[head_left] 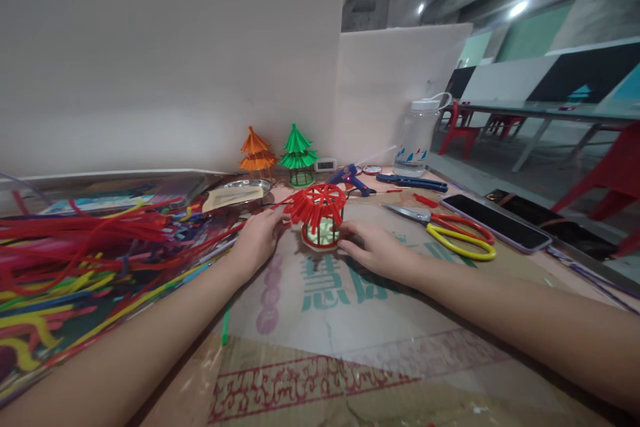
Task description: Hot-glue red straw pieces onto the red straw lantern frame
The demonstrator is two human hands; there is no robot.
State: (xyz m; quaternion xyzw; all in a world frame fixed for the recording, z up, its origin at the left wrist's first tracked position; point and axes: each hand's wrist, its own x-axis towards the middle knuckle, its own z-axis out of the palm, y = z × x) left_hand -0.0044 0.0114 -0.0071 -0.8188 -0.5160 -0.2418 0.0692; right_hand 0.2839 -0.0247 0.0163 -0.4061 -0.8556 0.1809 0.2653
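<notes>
A small model pavilion stands upright on the table in front of me, with a roof of red strips, an open wheel-like top and thin posts over a pale green inside. At the right of its base, my right hand has thumb and fingers curled against it. My left hand is closed just left of the pavilion, fingertips near a red strip by the roof edge; what they pinch is too small to make out. Behind it are a finished-looking green pagoda, an orange pagoda and a blue glue gun.
Coloured pipe cleaners are heaped at the left, near a metal dish. To the right lie scissors, a utility knife and a phone. A clear bottle stands before the white partition.
</notes>
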